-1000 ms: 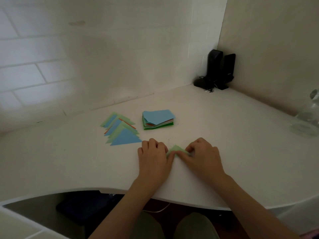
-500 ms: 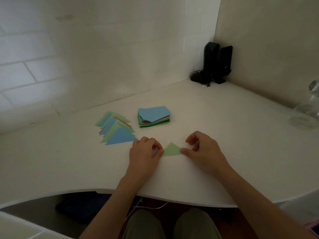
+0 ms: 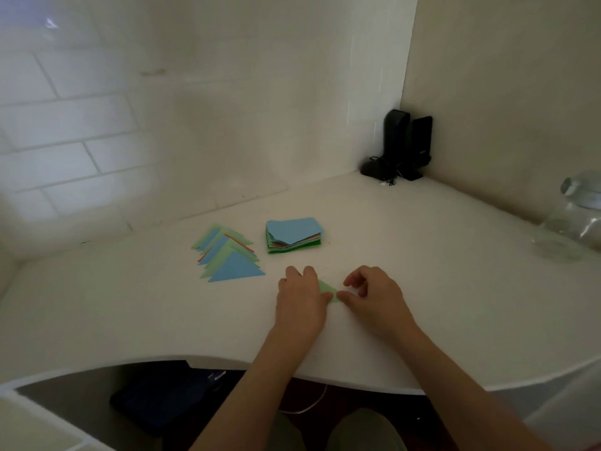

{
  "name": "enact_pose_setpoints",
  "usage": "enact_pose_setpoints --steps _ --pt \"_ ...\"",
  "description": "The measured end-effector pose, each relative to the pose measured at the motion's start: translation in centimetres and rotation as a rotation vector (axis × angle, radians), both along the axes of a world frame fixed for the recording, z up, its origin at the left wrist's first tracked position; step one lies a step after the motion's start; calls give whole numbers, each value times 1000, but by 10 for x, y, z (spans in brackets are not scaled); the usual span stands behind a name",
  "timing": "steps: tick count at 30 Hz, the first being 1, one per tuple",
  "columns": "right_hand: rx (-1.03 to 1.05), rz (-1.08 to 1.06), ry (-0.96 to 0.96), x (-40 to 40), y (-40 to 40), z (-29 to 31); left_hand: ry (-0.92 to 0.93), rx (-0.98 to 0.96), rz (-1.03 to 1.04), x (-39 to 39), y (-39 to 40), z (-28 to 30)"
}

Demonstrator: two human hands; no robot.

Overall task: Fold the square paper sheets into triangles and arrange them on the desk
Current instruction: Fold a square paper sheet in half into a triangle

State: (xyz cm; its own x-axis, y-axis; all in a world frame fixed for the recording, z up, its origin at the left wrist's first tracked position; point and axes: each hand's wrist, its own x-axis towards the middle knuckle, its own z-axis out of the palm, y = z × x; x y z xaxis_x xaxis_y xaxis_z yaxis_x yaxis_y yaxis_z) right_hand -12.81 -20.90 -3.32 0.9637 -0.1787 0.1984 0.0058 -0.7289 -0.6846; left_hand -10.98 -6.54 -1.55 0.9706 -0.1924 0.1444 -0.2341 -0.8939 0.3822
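Two speakers (image 3: pixel 406 144) in corner, jar (image 3: pixel 575 216) right.

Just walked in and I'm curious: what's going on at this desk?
A person is folding paper. Both hands, left hand and right hand, work a small light-green piece on the white desk. A row of finished triangles lies to the left, with a stack of unfolded sheets beside it.

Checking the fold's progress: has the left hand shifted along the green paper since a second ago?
Cannot tell: the camera moved. The left hand covers the green paper below the paper stack.
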Motion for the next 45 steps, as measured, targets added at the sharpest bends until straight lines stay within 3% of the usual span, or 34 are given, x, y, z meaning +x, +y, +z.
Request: enact_pose_setpoints --steps 3,8,13,20,27,33,45 --pt "-15 -3 -6 0 0 0 69 -132 -26 5 2 2" --pt "35 -58 -81 -4 -1 -2 21 -368 -63 1 20 2" --pt "-34 -44 -139 12 12 10 -71 -487 102 16 80 8" --pt "-245 59 -295 67 53 21 -188 -429 192 40 136 3" --pt "-384 113 -209 108 77 19 -244 -350 171 58 141 -19" --pt "-510 -15 -253 117 83 9 -264 -361 186 73 143 -26" --pt "-431 -17 -384 112 77 14 -288 -412 172 70 143 -27"
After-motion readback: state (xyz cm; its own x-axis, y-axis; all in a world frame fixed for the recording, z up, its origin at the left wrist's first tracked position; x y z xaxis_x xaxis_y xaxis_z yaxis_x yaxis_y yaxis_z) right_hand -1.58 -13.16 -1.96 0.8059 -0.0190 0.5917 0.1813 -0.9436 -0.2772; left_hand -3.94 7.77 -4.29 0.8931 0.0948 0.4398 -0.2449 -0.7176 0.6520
